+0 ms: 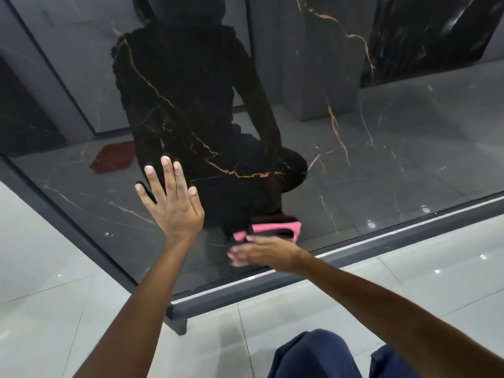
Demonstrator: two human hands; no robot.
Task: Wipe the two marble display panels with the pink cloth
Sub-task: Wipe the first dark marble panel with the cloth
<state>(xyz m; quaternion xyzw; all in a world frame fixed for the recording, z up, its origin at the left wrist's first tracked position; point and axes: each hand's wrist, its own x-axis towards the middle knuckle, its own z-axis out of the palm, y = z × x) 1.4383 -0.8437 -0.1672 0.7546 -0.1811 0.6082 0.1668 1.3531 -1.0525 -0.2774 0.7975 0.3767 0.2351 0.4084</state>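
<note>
Pink cloth (240, 261) sits under the right hand (263, 253), which lies flat on it with fingers fairly straight, pressing it to the dark marble panel (381, 165) low down, close to the bottom rail (341, 257). The hand is blurred, so just how the fingertips lie on the cloth cannot be told; only a strip of pink shows at its left end, and the brighter pink band above it is the cloth's mirror picture in the polished stone.

Up and to the left, the left hand (170, 200) is spread wide open, palm against the same panel, holding nothing, seemingly as a brace.

Most of the panel spreads up and to the right of the cloth, so the right hand is the one to carry the wipe, and my guess is its next stroke runs along the rail to the right or climbs upward.

At the far right a second dark slab (425, 39) leans; it may be the other panel, well apart from both hands.

Pale floor tiles (49, 268) lie in front, and dark blue trouser knees (313, 356) show at the near edge.
</note>
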